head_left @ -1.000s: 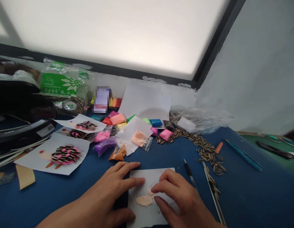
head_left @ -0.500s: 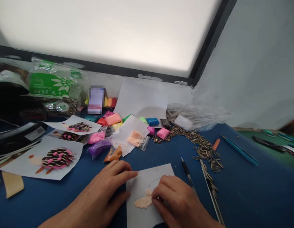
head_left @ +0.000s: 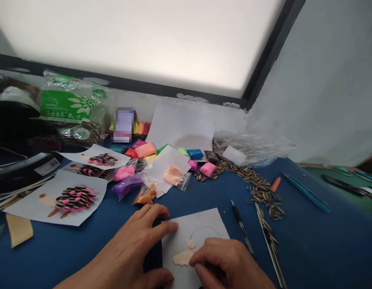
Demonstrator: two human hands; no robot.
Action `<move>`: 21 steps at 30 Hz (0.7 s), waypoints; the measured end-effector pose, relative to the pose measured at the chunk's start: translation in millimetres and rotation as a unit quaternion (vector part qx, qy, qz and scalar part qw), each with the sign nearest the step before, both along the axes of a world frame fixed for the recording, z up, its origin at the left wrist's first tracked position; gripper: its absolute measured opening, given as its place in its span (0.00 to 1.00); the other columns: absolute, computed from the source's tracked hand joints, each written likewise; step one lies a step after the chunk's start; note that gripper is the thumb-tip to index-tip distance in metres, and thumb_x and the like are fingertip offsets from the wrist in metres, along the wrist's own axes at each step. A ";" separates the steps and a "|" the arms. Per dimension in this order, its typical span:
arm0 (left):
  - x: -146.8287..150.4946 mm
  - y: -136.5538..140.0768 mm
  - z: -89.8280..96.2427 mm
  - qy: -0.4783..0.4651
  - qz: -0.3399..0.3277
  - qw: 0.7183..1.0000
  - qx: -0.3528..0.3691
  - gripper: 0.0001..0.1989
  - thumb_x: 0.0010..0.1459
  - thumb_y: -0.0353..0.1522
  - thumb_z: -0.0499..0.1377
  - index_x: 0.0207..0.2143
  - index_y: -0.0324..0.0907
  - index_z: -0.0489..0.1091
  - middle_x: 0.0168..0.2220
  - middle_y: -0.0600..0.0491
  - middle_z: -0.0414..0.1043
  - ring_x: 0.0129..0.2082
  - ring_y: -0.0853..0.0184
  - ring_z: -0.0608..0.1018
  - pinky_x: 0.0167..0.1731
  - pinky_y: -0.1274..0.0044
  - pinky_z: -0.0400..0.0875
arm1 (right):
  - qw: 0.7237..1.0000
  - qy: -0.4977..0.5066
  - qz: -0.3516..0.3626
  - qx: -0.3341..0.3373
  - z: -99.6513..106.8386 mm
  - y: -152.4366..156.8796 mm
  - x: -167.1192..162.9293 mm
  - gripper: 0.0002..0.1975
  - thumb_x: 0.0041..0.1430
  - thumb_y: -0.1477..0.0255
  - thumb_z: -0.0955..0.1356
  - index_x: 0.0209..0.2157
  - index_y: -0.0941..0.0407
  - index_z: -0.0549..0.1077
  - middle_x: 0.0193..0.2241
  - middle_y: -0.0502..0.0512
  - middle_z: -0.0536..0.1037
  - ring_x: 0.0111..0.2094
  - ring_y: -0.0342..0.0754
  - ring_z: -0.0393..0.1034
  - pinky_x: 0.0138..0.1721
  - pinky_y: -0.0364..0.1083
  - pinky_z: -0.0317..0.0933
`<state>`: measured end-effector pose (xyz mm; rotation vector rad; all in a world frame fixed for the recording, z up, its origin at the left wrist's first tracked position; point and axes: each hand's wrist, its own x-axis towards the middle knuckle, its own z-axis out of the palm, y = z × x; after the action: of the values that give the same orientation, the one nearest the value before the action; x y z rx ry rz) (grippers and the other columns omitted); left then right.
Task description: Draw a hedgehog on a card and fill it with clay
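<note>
Clay (head_left: 181,258) meets the curled right hand (head_left: 230,261), grip unclear; the left hand (head_left: 134,237) splays on paper (head_left: 200,220).

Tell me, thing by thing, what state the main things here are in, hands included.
Paper: flat, drawn on
Peach clay: flattened on the paper
Left hand: open, at the paper's left edge
Right hand: curled, against the clay
Phone: propped upright, screen lit
Sunflower seeds: loose, scattered in a curve
Green-labelled bag: partly full
Pen: lying down
Nearest hedgehog picture: decorated
</note>
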<state>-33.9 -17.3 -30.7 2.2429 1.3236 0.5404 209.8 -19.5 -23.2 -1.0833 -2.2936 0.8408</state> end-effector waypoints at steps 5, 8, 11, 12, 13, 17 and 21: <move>0.7 1.0 -2.4 -0.008 -0.002 1.000 -0.001 0.34 0.45 0.22 0.71 0.55 0.52 0.76 0.61 0.47 0.68 0.60 0.49 0.72 0.58 0.62 0.70 | 0.999 0.001 -0.023 0.039 -4.1 2.4 -1.0 0.07 0.57 0.80 0.67 0.30 0.59 0.78 0.24 0.51 0.76 0.23 0.42 0.69 0.24 0.40 0.56; 0.3 1.5 -2.6 -0.015 -0.004 1.000 -0.014 0.34 0.45 0.22 0.71 0.55 0.52 0.76 0.61 0.46 0.68 0.60 0.49 0.72 0.59 0.62 0.69 | 0.999 -0.012 -0.020 0.044 -0.8 6.9 -2.0 0.05 0.57 0.82 0.70 0.30 0.58 0.76 0.25 0.50 0.77 0.24 0.42 0.69 0.26 0.40 0.56; -0.8 1.5 -3.1 -0.019 -0.009 1.000 -0.014 0.34 0.46 0.22 0.71 0.56 0.52 0.76 0.61 0.46 0.67 0.60 0.49 0.71 0.59 0.61 0.68 | 0.999 -0.037 -0.018 0.032 6.7 12.5 -3.6 0.07 0.55 0.83 0.74 0.30 0.57 0.77 0.26 0.49 0.78 0.26 0.42 0.71 0.28 0.40 0.58; -1.3 1.6 -3.5 -0.020 -0.012 1.000 -0.011 0.34 0.46 0.22 0.71 0.56 0.52 0.75 0.62 0.46 0.67 0.60 0.49 0.71 0.60 0.60 0.68 | 0.998 -0.044 -0.014 0.031 9.2 13.8 -4.0 0.07 0.54 0.83 0.75 0.29 0.57 0.77 0.27 0.49 0.78 0.27 0.42 0.71 0.29 0.40 0.58; -1.8 1.9 -4.1 -0.021 -0.017 1.000 -0.008 0.34 0.47 0.22 0.71 0.56 0.52 0.75 0.62 0.46 0.66 0.60 0.49 0.71 0.60 0.60 0.68 | 0.998 -0.048 -0.008 0.035 11.2 14.7 -4.4 0.08 0.54 0.83 0.75 0.29 0.56 0.78 0.28 0.49 0.78 0.28 0.43 0.72 0.29 0.40 0.58; -2.3 4.5 -5.7 -0.016 -0.027 0.999 -0.019 0.35 0.46 0.23 0.72 0.56 0.53 0.75 0.62 0.46 0.66 0.60 0.48 0.70 0.59 0.58 0.68 | 0.996 -0.050 0.027 0.076 9.2 13.5 -6.0 0.09 0.52 0.83 0.76 0.30 0.56 0.78 0.29 0.49 0.77 0.29 0.43 0.73 0.29 0.40 0.59; -0.9 6.7 -4.6 -0.005 -0.025 0.999 -0.048 0.34 0.46 0.23 0.72 0.56 0.52 0.75 0.61 0.47 0.66 0.60 0.49 0.70 0.60 0.57 0.67 | 0.986 -0.024 0.033 0.163 -5.0 8.6 -7.8 0.09 0.50 0.84 0.74 0.28 0.57 0.78 0.27 0.50 0.76 0.27 0.44 0.72 0.27 0.41 0.59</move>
<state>-34.7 -10.6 -35.3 2.1851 1.2584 0.4602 202.0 -10.9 -28.1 -0.8947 -2.4110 0.4435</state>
